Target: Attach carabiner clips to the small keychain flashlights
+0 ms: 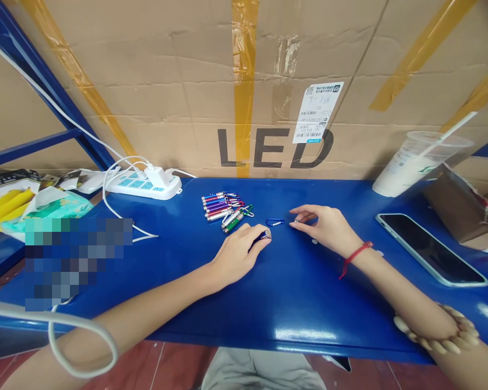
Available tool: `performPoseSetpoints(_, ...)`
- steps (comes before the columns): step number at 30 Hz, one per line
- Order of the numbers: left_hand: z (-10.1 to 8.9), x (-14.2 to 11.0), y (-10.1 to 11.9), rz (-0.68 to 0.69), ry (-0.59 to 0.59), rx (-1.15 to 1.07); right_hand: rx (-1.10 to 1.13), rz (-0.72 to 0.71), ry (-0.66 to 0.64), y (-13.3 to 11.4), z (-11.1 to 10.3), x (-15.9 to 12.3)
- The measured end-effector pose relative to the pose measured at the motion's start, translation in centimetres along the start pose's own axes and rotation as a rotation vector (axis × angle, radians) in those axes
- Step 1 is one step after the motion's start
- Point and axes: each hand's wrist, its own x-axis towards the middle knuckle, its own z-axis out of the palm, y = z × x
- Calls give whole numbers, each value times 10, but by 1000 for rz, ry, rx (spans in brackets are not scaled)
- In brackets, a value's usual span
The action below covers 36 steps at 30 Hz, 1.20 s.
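Closed in a pinch, my left hand [244, 252] holds a small blue cylinder with a silvery end [267, 234], most of it hidden by the fingers. My right hand [323, 227] pinches a tiny silvery piece [296, 221] between thumb and forefinger; its kind cannot be made out. On the table between the hands lies a blue carabiner clip [275, 222]. Just beyond my left hand are several small metal flashlights [217, 206] in red, blue, purple and silver with carabiners attached, and a green one [233, 222] nearest me. A small round disc [314, 242] lies below my right hand.
A phone [431, 249] and a tilted plastic cup with straw [410, 165] are at right, beside an open cardboard box [463, 206]. At left are a power strip [142, 184], white cables and a green packet [49, 208]. A large carton [166, 81] stands behind the blue table [309, 303].
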Motion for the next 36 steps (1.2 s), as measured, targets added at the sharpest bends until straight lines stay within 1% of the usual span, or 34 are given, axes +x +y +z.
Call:
performPoseSetpoints(3,1,0,0,18,13,-32,14,-39,84,-2,1,-2)
performPoseSetpoints(5,2,1,-1,21,17,-48,35,-71,101,-1,2,-2)
performPoseSetpoints(11,2,4,-4,-7,20,-23,40,-171,85,1,9,-2)
performPoseSetpoints(15,1,5,-2,25,6,15,44,-215,59,-5,14,-4)
performPoseSetpoints(21,4,5,-4,35,24,52,88,-249,48,-6,21,-4)
performPoseSetpoints(25,7,4,-6,91,30,108,109,-258,26,-7,24,-5)
performPoseSetpoints(28,7,3,-5,114,32,129,86,-252,2,-9,25,-6)
performPoseSetpoints(31,7,3,-4,112,30,139,38,-251,15,-12,25,-6)
performPoseSetpoints(36,8,3,-3,111,13,154,37,-243,10,-14,25,-7)
